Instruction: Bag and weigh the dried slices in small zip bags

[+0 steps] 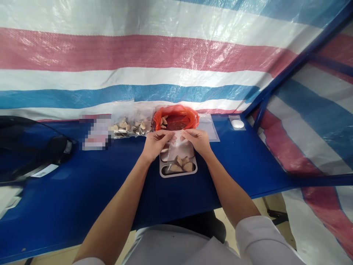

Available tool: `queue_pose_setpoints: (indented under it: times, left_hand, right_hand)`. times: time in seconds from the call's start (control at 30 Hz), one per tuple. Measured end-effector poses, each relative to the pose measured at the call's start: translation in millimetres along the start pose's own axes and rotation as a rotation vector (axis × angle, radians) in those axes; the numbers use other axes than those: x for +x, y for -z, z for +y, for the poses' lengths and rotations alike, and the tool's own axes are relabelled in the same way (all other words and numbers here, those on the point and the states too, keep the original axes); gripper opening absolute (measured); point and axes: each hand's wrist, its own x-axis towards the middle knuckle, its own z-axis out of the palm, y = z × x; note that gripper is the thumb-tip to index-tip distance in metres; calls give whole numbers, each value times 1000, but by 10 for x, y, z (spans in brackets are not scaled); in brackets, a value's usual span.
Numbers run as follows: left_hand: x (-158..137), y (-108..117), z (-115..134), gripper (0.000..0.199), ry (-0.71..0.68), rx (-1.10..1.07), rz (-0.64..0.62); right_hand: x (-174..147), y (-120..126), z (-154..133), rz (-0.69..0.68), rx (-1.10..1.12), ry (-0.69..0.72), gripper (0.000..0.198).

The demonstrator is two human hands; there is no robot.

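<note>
Both my left hand point(159, 143) and my right hand point(198, 140) pinch the top edge of a clear zip bag point(180, 151), fingers closed on either side of its mouth. Several dried, pale brown slices point(180, 164) lie in the bottom of this bag. It hangs over a white kitchen scale point(178, 176), whose lower rim and dark panel show beneath; whether bag and scale touch I cannot tell. Just beyond my hands stands an open red plastic bag point(176, 117), with more slices at its left inside.
Filled clear bags point(132, 125) stand left of the red bag. Flat clear bags point(213, 129) lie to its right, and a white oval object point(237, 124) sits farther right. A black bag-like object point(41, 154) occupies the left of the blue table point(110, 191). Striped sheeting point(138, 51) rises behind.
</note>
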Motion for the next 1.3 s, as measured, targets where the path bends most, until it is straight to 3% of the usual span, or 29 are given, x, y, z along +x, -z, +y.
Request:
queue_pose_setpoints:
  times: [0.17, 0.33, 0.53, 0.8, 1.03, 1.2, 1.3]
  left_hand:
    - [-9, -6, 25, 31, -72, 47, -3]
    - [-20, -29, 55, 31, -69, 61, -4]
    - [-18, -20, 64, 34, -38, 42, 0]
    - [14, 41, 71, 40, 58, -80, 53]
    - [-10, 52, 98, 33, 100, -158, -64]
    - [-25, 82, 160, 27, 90, -203, -50]
    - [-10, 124, 264, 29, 116, -276, -3]
  right_hand:
    - [-3, -34, -75, -13, 98, -55, 28]
    - [-22, -25, -158, -29, 40, -22, 23]
    - [-3, 31, -149, -41, 107, -92, 24]
    - [35, 156, -45, -83, 185, -156, 33]
    - [7, 109, -113, -71, 124, -102, 33]
    - [-31, 73, -162, -75, 97, -127, 35]
    - [-48, 44, -172, -174, 153, -182, 38]
